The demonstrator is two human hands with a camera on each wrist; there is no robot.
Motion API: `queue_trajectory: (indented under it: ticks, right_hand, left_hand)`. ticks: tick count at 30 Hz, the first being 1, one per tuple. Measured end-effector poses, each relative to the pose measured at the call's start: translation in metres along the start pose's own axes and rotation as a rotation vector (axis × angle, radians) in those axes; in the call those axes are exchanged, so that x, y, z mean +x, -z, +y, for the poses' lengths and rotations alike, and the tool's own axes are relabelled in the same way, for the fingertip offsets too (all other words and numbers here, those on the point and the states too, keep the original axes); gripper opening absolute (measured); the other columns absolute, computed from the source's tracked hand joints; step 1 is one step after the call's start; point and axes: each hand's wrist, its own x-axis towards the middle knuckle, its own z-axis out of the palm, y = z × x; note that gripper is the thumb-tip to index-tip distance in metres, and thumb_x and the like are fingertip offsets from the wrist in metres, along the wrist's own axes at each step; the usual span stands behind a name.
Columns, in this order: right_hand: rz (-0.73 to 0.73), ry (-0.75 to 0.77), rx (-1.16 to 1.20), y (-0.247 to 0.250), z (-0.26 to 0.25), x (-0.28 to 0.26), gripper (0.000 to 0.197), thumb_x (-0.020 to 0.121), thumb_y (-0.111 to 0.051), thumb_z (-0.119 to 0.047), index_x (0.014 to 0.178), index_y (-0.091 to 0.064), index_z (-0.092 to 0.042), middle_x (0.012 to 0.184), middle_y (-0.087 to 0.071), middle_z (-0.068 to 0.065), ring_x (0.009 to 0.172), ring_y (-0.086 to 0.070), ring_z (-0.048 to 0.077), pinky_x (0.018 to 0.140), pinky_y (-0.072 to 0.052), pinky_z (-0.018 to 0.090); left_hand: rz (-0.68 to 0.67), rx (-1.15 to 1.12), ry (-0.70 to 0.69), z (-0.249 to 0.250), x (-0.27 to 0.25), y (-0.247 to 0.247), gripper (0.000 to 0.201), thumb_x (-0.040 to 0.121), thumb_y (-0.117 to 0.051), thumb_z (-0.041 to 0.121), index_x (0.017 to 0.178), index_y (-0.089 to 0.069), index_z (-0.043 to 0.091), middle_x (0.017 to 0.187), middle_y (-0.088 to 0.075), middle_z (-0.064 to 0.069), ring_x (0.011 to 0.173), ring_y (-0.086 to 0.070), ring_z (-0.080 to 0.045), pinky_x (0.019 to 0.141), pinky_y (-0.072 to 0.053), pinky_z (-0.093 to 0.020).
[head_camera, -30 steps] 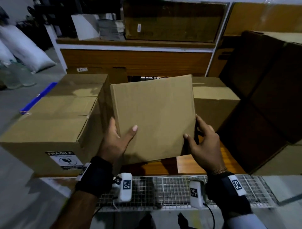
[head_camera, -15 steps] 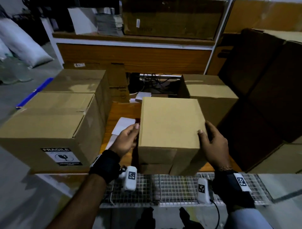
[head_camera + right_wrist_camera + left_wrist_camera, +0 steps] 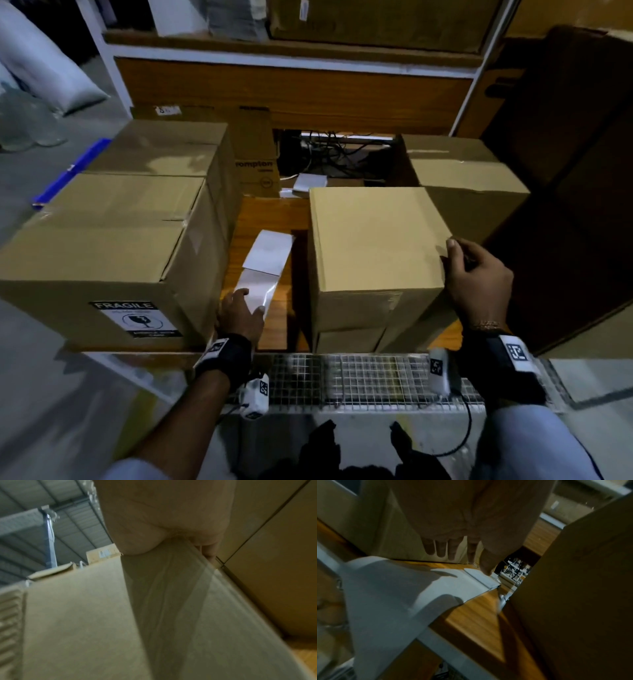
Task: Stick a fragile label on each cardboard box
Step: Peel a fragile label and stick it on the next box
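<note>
Label strip (image 3: 265,270): white, glossy, lying on the bench (image 3: 281,308) in the gap between the big box (image 3: 102,246) at left and the small box (image 3: 373,246) at right. Long axis running away from the body, far end lifted and folded over, near end under the left hand. No print visible on the upturned face; probably backing side up.

Left hand (image 3: 239,317): nearer the strip by far, fingers straight and spread, tips touching or just above its near end; no pinch seen. In the left wrist view, fingers (image 3: 440,549) extended over the white strip (image 3: 402,592).

Right hand (image 3: 476,281): well apart from the strip, on the far side of the small box, thumb on the top edge, fingers curled round the right corner, gripping it.

Small box: plain brown, taped seam on the near face, no label visible. Stands on the bench, just right of the strip.

Big box: carries a black-and-white FRAGILE sticker (image 3: 137,318) on its near face.

Judged next: left hand to lift the strip; the small box lies just right of it.
</note>
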Motion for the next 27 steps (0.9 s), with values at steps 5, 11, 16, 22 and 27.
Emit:
queue_trajectory:
  ticks: [5,11,16,22,27]
  right_hand:
    - [0.098,0.249,-0.271,0.000,-0.014,-0.005,0.044,0.101,-0.058,-0.048,0.117,-0.075,-0.011,0.117,-0.073,0.011,0.110,-0.062,0.032,0.096,-0.048,0.043]
    - [-0.206,0.623,0.042,-0.016,-0.097,-0.088,0.025,0.103,-0.063,-0.034,0.111,-0.075,-0.014,0.098,-0.072,-0.003,0.078,-0.063,0.011,0.067,-0.055,0.032]
    - [-0.354,0.901,-0.100,-0.060,-0.116,-0.128,0.027,0.103,-0.059,-0.034,0.109,-0.077,-0.014,0.096,-0.072,0.003,0.079,-0.062,0.023,0.059,-0.051,0.037]
    - [-0.710,0.763,-0.092,-0.117,-0.102,-0.166,0.046,0.100,-0.066,-0.035,0.143,-0.056,-0.024,0.122,-0.068,0.000,0.090,-0.067,0.020,0.065,-0.053,0.030]
    - [-0.847,0.340,0.052,-0.184,-0.082,-0.179,0.060,0.104,-0.057,-0.022,0.159,-0.033,-0.022,0.152,-0.048,0.003,0.132,-0.053,0.020,0.107,-0.045,0.029]
  left_hand:
    - [-0.003,0.246,-0.019,-0.003,-0.001,-0.007,0.074,0.086,-0.079,0.039,0.148,-0.043,0.024,0.152,-0.040,-0.014,0.138,-0.035,-0.040,0.111,-0.034,-0.056]
    - [-0.007,0.323,-0.134,-0.014,-0.017,-0.008,0.058,0.091,-0.071,0.046,0.145,-0.056,0.031,0.158,-0.030,-0.012,0.140,-0.028,-0.038,0.112,-0.029,-0.051]
    - [-0.022,0.354,-0.172,-0.018,-0.043,-0.001,0.055,0.095,-0.055,0.059,0.145,-0.055,0.037,0.156,-0.029,-0.013,0.139,-0.027,-0.037,0.111,-0.032,-0.052]
    - [-0.098,0.057,0.028,-0.006,-0.043,0.013,0.039,0.102,-0.057,0.034,0.135,-0.061,0.013,0.155,-0.034,-0.012,0.138,-0.038,-0.039,0.111,-0.038,-0.051]
    - [-0.066,0.258,-0.146,-0.019,-0.020,0.022,0.027,0.096,-0.065,0.034,0.119,-0.073,0.021,0.145,-0.046,-0.010,0.136,-0.039,-0.035,0.113,-0.034,-0.042]
